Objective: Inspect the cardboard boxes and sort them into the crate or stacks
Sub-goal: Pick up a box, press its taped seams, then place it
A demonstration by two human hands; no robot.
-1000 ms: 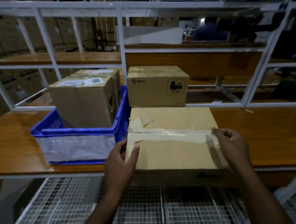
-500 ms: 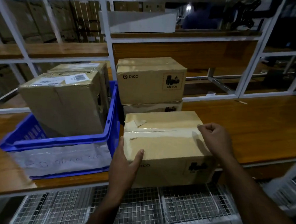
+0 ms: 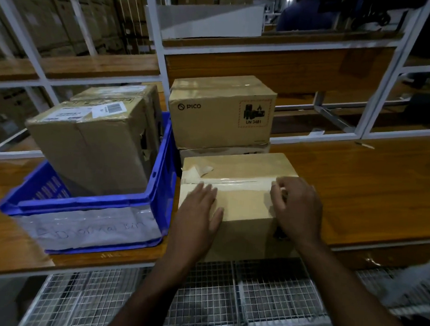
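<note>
A taped cardboard box [image 3: 243, 169] rests at the front edge of the wooden shelf [image 3: 372, 186], its tape peeling at the top left. My left hand [image 3: 199, 212] lies flat on its top with fingers spread. My right hand [image 3: 296, 209] rests curled on the box's right top edge, fingertips on the tape. Behind it stand two stacked PICO boxes [image 3: 221, 111]. To the left, a blue crate [image 3: 158, 184] holds two cardboard boxes [image 3: 93, 141], the nearer one with white labels.
A white metal frame [image 3: 157, 47] runs behind the shelf, with an upper wooden shelf and a white panel on it. Wire mesh baskets [image 3: 252, 294] lie below the front edge. A person in blue stands far behind the rack.
My left hand moved from the box's left side onto its top. My right hand slid toward the front right edge. The box sits a little farther back on the shelf.
</note>
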